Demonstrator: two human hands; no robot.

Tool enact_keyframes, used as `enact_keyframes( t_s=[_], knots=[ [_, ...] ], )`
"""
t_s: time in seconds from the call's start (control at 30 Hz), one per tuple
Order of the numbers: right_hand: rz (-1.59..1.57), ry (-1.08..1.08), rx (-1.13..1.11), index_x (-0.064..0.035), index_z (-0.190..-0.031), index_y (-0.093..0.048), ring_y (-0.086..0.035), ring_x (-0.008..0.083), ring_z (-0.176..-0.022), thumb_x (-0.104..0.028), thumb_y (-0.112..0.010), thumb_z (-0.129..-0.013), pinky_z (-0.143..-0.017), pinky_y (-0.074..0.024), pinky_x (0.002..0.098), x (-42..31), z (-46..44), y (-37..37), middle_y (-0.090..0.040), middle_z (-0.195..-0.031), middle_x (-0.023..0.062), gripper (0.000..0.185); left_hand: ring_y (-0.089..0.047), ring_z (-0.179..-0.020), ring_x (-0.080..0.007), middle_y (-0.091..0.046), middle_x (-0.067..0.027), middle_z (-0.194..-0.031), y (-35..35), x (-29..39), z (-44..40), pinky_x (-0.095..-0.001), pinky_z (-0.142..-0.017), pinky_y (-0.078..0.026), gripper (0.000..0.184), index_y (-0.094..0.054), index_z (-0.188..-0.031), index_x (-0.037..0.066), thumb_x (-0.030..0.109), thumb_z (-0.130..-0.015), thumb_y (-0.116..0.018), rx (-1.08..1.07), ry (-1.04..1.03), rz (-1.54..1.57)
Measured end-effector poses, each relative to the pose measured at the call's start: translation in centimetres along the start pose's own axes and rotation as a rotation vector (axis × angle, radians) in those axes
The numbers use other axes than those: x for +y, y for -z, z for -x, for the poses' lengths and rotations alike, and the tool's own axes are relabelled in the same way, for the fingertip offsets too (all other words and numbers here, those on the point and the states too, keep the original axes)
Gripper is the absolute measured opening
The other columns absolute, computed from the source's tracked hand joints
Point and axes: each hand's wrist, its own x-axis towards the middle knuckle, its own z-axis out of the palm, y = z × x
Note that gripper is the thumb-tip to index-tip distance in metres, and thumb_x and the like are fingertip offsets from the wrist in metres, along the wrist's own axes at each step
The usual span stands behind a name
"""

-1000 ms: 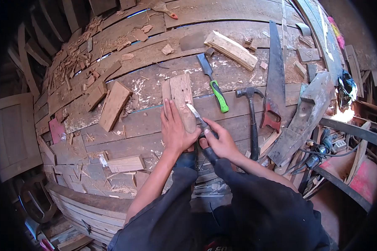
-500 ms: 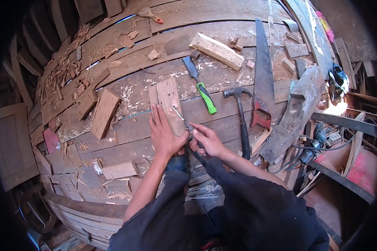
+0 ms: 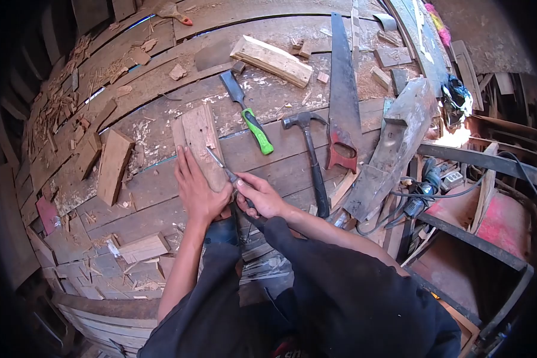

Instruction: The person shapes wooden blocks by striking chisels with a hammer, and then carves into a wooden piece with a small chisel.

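Observation:
My left hand (image 3: 198, 194) holds a wooden board (image 3: 201, 134) on the bench. Its fingers lie along the board's left side and its thumb is at the near end. Closed around the handle of a slim hand tool with a thin, tapering metal blade (image 3: 216, 157), my right hand (image 3: 258, 196) is just right of the left thumb. The blade's tip is over the board's face, near a small pale chip; whether it touches cannot be made out. Most of the handle is hidden in my fingers. Beyond the board lies a wide chisel (image 3: 247, 113) with a green handle.
A claw hammer (image 3: 309, 158) and a red-handled handsaw (image 3: 343, 89) lie to the right. Offcuts (image 3: 114, 166) and shavings litter the plank bench (image 3: 262, 160). A long wood block (image 3: 272, 61) is farther back. A paintbrush (image 3: 174, 12) lies at the far edge. Right of the bench is a corded power tool (image 3: 416, 204).
The view has shifted, so the bench and everything on it appear farther left and slightly higher. Both hands keep nearly the same hold, and the blade stays over the board.

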Motion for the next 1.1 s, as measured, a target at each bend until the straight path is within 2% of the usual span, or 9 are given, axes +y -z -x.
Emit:
enact_keyframes(
  t_s=[0.07,0.2,0.3,0.33,0.43,0.53,0.6,0.7,1.1],
  knots=[
    [-0.148,-0.058,-0.062,-0.0123,-0.149,-0.051,-0.048,0.0056,-0.054,-0.035,-0.053,-0.113,-0.045,-0.037,0.0231,-0.6,0.3,0.3,-0.056,-0.087,-0.0026,0.043,-0.029,-0.151,-0.05,-0.022,-0.0271,-0.17,0.2,-0.1,0.0,-0.0551,-0.126,-0.028,0.119,-0.02,-0.164,-0.006,0.038,-0.072,-0.081,-0.018,0.004,0.012],
    [-0.573,-0.319,-0.176,-0.0134,-0.148,-0.052,-0.05,0.0062,-0.057,-0.036,-0.053,-0.113,-0.046,-0.0372,0.0242,-1.6,0.6,1.9,-0.058,-0.087,-0.003,0.042,-0.031,-0.149,-0.0501,-0.022,-0.0253,-0.171,-0.2,-0.3,0.0,-0.0554,-0.123,-0.032,0.121,-0.022,-0.163,-0.005,0.04,-0.069,-0.083,0.01,-0.005,-0.003],
    [0.129,0.004,0.001,-0.0134,-0.144,-0.057,-0.059,0.0106,-0.061,-0.039,-0.056,-0.11,-0.053,-0.0468,0.0295,-0.8,0.1,1.4,-0.065,-0.092,0.0016,0.042,-0.03,-0.15,-0.0496,-0.023,-0.0256,-0.17,0.2,0.0,-0.1,-0.055,-0.124,-0.031,0.12,-0.022,-0.163,-0.005,0.04,-0.07,-0.083,-0.005,0.009,0.03],
    [0.655,0.439,0.239,-0.0107,-0.138,-0.062,-0.073,0.0249,-0.075,-0.039,-0.06,-0.106,-0.068,-0.0567,0.0415,-0.7,0.5,0.5,-0.073,-0.102,0.0109,0.043,-0.029,-0.151,-0.0495,-0.023,-0.0264,-0.17,0.3,0.1,-0.1,-0.055,-0.125,-0.029,0.119,-0.022,-0.163,-0.006,0.04,-0.071,-0.083,-0.01,0.01,0.053],
    [1.125,0.534,0.369,-0.0072,-0.134,-0.064,-0.074,0.0387,-0.096,-0.036,-0.063,-0.102,-0.085,-0.0573,0.0501,-2.8,1.4,0.8,-0.073,-0.114,0.0173,0.044,-0.028,-0.152,-0.0489,-0.024,-0.0273,-0.169,0.4,0.0,0.0,-0.0548,-0.126,-0.027,0.119,-0.023,-0.163,-0.006,0.041,-0.07,-0.083,-0.007,0.016,0.077],
    [1.186,0.442,0.372,-0.0073,-0.134,-0.064,-0.069,0.0462,-0.103,-0.034,-0.062,-0.101,-0.087,-0.0561,0.0543,-3.8,2.0,0.1,-0.072,-0.118,0.0182,0.042,-0.031,-0.15,-0.0491,-0.025,-0.0249,-0.17,0.4,-0.6,0.1,-0.0548,-0.124,-0.031,0.123,-0.025,-0.162,-0.004,0.042,-0.066,-0.085,0.015,0.017,0.066],
    [1.21,0.431,0.38,-0.0067,-0.133,-0.065,-0.07,0.0463,-0.101,-0.034,-0.062,-0.101,-0.086,-0.0562,0.0538,-3.6,2.2,0.2,-0.072,-0.116,0.0196,0.042,-0.033,-0.149,-0.0493,-0.026,-0.0237,-0.169,0.2,-0.8,0.1,-0.0551,-0.122,-0.035,0.124,-0.027,-0.162,-0.003,0.042,-0.063,-0.086,0.047,-0.01,0.083],
    [1.169,0.437,0.421,-0.0049,-0.131,-0.066,-0.07,0.0466,-0.101,-0.033,-0.063,-0.101,-0.086,-0.0559,0.0537,-2.5,2.8,0.8,-0.072,-0.113,0.0212,0.041,-0.03,-0.151,-0.0489,-0.025,-0.0269,-0.169,0.5,-0.7,0.0,-0.0565,-0.125,-0.028,0.124,-0.025,-0.163,-0.004,0.043,-0.065,-0.085,0.019,0.013,0.137],
    [1.19,0.48,0.441,0.001,-0.129,-0.066,-0.07,0.0476,-0.101,-0.03,-0.065,-0.101,-0.087,-0.0557,0.0526,-3.0,2.5,2.0,-0.072,-0.113,0.0245,0.042,-0.033,-0.148,-0.0497,-0.027,-0.0259,-0.169,0.5,-0.7,0.1,-0.0564,-0.123,-0.031,0.122,-0.027,-0.162,-0.003,0.041,-0.065,-0.086,0.051,0.007,0.16]
  ],
)
